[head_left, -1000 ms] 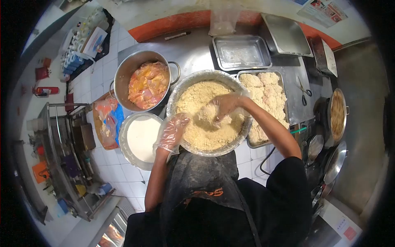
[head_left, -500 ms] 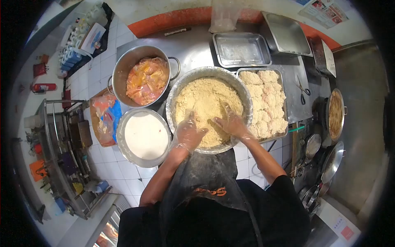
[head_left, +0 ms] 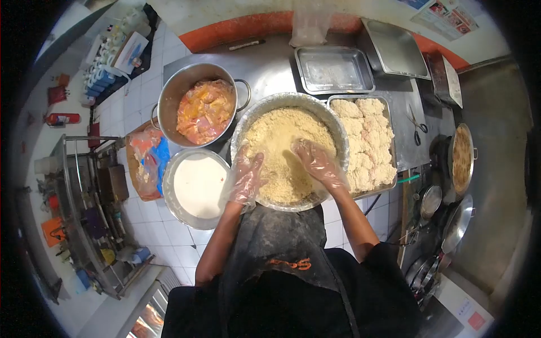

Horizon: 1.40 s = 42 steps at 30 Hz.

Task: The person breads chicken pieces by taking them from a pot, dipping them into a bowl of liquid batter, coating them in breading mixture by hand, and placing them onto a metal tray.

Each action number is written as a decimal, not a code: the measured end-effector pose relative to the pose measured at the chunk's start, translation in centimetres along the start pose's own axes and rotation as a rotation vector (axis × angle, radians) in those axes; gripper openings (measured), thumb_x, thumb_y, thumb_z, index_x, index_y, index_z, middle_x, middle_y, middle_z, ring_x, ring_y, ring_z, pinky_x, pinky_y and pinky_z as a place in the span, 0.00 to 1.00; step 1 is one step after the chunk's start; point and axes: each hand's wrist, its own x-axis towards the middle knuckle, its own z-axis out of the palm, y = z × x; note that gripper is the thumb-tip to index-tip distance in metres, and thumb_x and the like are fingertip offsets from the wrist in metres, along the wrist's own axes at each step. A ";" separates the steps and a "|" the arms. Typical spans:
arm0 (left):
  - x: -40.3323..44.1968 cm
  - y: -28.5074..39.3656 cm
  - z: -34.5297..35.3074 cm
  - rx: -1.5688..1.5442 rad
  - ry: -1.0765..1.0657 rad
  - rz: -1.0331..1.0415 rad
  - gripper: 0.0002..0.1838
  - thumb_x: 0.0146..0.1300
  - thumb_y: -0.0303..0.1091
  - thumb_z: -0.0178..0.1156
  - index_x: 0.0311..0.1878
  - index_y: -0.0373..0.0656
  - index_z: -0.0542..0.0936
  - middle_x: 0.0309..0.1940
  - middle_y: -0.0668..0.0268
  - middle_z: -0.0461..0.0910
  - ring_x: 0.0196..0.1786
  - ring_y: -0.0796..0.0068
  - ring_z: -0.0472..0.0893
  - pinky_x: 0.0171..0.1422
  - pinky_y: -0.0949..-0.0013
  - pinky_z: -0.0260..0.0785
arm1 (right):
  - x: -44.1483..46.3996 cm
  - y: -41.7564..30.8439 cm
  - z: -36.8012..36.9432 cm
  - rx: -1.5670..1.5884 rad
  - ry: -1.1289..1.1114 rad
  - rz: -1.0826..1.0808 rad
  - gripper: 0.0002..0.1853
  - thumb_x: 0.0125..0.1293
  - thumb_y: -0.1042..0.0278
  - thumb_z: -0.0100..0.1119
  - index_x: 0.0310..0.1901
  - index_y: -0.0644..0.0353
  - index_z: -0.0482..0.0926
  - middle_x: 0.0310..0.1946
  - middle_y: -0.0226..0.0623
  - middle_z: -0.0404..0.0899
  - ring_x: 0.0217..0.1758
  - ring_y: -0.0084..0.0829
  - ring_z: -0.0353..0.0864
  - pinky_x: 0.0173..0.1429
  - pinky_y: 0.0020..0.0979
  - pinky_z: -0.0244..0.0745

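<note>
Both my hands wear clear plastic gloves and are over a round metal bowl [head_left: 342, 127] of yellowish crumbs [head_left: 284, 129]. At the bowl's left side is my left hand [head_left: 247, 176], thumb apart from the fingers, holding nothing visible. My right hand [head_left: 316, 163] is over the right part of the crumbs, fingers spread and nothing seen in them. To the right, a metal tray [head_left: 393, 141] holds several coated pieces [head_left: 366, 141]. A bowl of white powder or batter [head_left: 197, 183] stands left of my left hand; I cannot tell which.
A deep pot [head_left: 169, 107] with raw marinated meat [head_left: 205, 112] stands back left. Beyond the bowl lies a metal pan [head_left: 335, 70]. Scissors [head_left: 418, 128] rest on the right of the metal table [head_left: 265, 67]. An orange crate [head_left: 133, 174] with plastic bags is at left.
The coated piece near my right hand one second ago is no longer seen there. Since half a second ago, my left hand has shifted left to the bowl's side and my right hand slightly back.
</note>
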 end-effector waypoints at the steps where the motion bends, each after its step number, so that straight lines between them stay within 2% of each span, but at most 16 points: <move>1: 0.1 0.2 -0.7 0.208 -0.011 0.024 0.41 0.70 0.51 0.61 0.75 0.38 0.55 0.61 0.50 0.75 0.61 0.64 0.78 0.57 0.67 0.75 | 0.1 -1.1 -0.6 -0.111 0.041 -0.064 0.30 0.72 0.62 0.53 0.75 0.51 0.61 0.70 0.47 0.66 0.68 0.44 0.72 0.71 0.41 0.66; 4: 1.1 -2.1 -2.1 0.648 0.084 0.267 0.31 0.71 0.45 0.61 0.69 0.35 0.66 0.58 0.51 0.78 0.60 0.62 0.78 0.63 0.64 0.70 | 2.4 -2.0 -0.3 -0.188 0.178 -0.272 0.24 0.71 0.69 0.54 0.68 0.56 0.68 0.61 0.43 0.75 0.57 0.35 0.78 0.60 0.36 0.74; 6: 0.9 -2.2 -2.2 0.810 0.154 0.343 0.29 0.72 0.43 0.60 0.68 0.35 0.67 0.55 0.55 0.81 0.57 0.67 0.80 0.64 0.66 0.70 | 9.2 0.7 5.7 0.106 0.303 -0.429 0.16 0.73 0.67 0.53 0.58 0.63 0.75 0.51 0.39 0.81 0.46 0.29 0.81 0.50 0.34 0.77; 9: 1.6 -3.4 -3.6 0.736 0.218 0.568 0.25 0.72 0.38 0.59 0.67 0.36 0.68 0.54 0.58 0.81 0.51 0.69 0.83 0.55 0.68 0.75 | 11.1 -1.3 8.7 0.544 0.234 -0.384 0.17 0.76 0.60 0.48 0.50 0.66 0.80 0.40 0.36 0.84 0.36 0.26 0.81 0.41 0.31 0.78; 13: -0.7 -0.1 -3.2 0.149 0.268 0.310 0.21 0.66 0.23 0.62 0.62 0.35 0.73 0.54 0.61 0.81 0.50 0.77 0.82 0.45 0.73 0.78 | 9.2 -5.3 10.9 1.121 -0.063 -0.098 0.26 0.80 0.50 0.41 0.43 0.65 0.82 0.30 0.34 0.83 0.28 0.24 0.79 0.33 0.28 0.77; 15: -1.2 0.7 -2.9 0.084 0.264 0.295 0.20 0.67 0.24 0.61 0.61 0.35 0.73 0.54 0.60 0.81 0.50 0.74 0.82 0.47 0.72 0.78 | 8.8 -4.5 12.9 0.686 0.192 -0.429 0.26 0.80 0.48 0.42 0.43 0.65 0.83 0.30 0.34 0.84 0.28 0.25 0.80 0.33 0.28 0.77; 17: -0.8 0.4 -3.0 0.139 0.248 0.322 0.20 0.67 0.27 0.60 0.61 0.34 0.74 0.54 0.57 0.81 0.51 0.69 0.82 0.51 0.68 0.77 | 10.0 -3.5 12.6 1.074 -0.130 -0.149 0.29 0.76 0.41 0.45 0.48 0.64 0.82 0.39 0.41 0.85 0.38 0.30 0.84 0.45 0.32 0.82; 20: 1.0 -1.7 -3.4 0.545 0.206 0.385 0.23 0.68 0.37 0.60 0.62 0.35 0.74 0.55 0.51 0.80 0.55 0.57 0.81 0.60 0.60 0.72 | 9.4 -2.7 8.1 1.709 -0.092 0.078 0.36 0.72 0.33 0.46 0.61 0.63 0.75 0.58 0.47 0.78 0.54 0.35 0.81 0.59 0.35 0.80; 23: 4.2 -3.7 -2.7 1.190 0.096 0.339 0.37 0.64 0.52 0.62 0.68 0.35 0.70 0.60 0.42 0.75 0.64 0.44 0.74 0.71 0.53 0.62 | 10.4 0.7 6.0 1.767 -0.508 -0.210 0.43 0.70 0.29 0.45 0.72 0.59 0.62 0.72 0.46 0.62 0.65 0.37 0.73 0.67 0.39 0.75; 27: 6.5 -3.1 1.1 1.022 0.113 0.181 0.48 0.57 0.53 0.69 0.72 0.32 0.62 0.63 0.40 0.72 0.68 0.48 0.71 0.73 0.56 0.62 | 10.8 2.5 4.3 2.220 -0.482 -0.136 0.42 0.71 0.32 0.46 0.74 0.56 0.58 0.71 0.45 0.63 0.62 0.38 0.76 0.60 0.40 0.79; 30: 10.1 -7.4 1.4 0.784 0.116 0.280 0.51 0.52 0.48 0.73 0.72 0.31 0.61 0.62 0.43 0.74 0.66 0.51 0.73 0.71 0.59 0.63 | 7.5 3.1 -0.6 1.957 -0.352 -0.217 0.38 0.71 0.36 0.50 0.71 0.56 0.63 0.65 0.48 0.70 0.53 0.34 0.81 0.43 0.29 0.87; 33: 11.2 -8.0 2.1 0.481 0.020 0.297 0.45 0.50 0.40 0.76 0.68 0.31 0.67 0.55 0.49 0.79 0.57 0.57 0.79 0.64 0.62 0.70 | 3.7 2.8 -3.5 1.675 -0.155 -0.218 0.41 0.68 0.32 0.52 0.71 0.57 0.63 0.60 0.45 0.73 0.41 0.29 0.82 0.41 0.27 0.85; 36: 9.4 -5.3 1.8 0.321 -0.104 0.293 0.38 0.49 0.34 0.76 0.63 0.31 0.72 0.47 0.55 0.83 0.48 0.64 0.82 0.55 0.66 0.75 | 1.4 4.4 -3.9 1.461 -0.030 -0.145 0.44 0.65 0.28 0.54 0.70 0.56 0.64 0.59 0.42 0.73 0.40 0.25 0.80 0.39 0.22 0.82; 38: 9.6 -5.2 1.3 0.354 -0.086 0.407 0.34 0.49 0.32 0.76 0.59 0.32 0.75 0.43 0.57 0.84 0.44 0.69 0.83 0.49 0.68 0.77 | -0.8 3.4 -3.9 1.238 0.097 -0.027 0.39 0.67 0.32 0.55 0.68 0.56 0.68 0.56 0.38 0.77 0.42 0.25 0.79 0.44 0.26 0.81; 40: 8.7 -3.4 1.4 0.272 -0.142 0.216 0.32 0.51 0.30 0.75 0.59 0.31 0.75 0.44 0.57 0.84 0.45 0.70 0.83 0.49 0.68 0.77 | -1.8 2.8 -3.5 1.061 0.153 0.076 0.35 0.70 0.35 0.55 0.66 0.56 0.70 0.55 0.37 0.79 0.42 0.25 0.79 0.49 0.29 0.80; 42: 6.2 0.6 1.8 0.213 -0.215 0.093 0.31 0.52 0.29 0.75 0.59 0.31 0.75 0.45 0.57 0.84 0.46 0.71 0.83 0.49 0.69 0.78 | -1.7 4.0 -1.9 1.015 0.134 0.046 0.32 0.71 0.41 0.56 0.66 0.56 0.71 0.57 0.37 0.80 0.54 0.31 0.78 0.55 0.33 0.79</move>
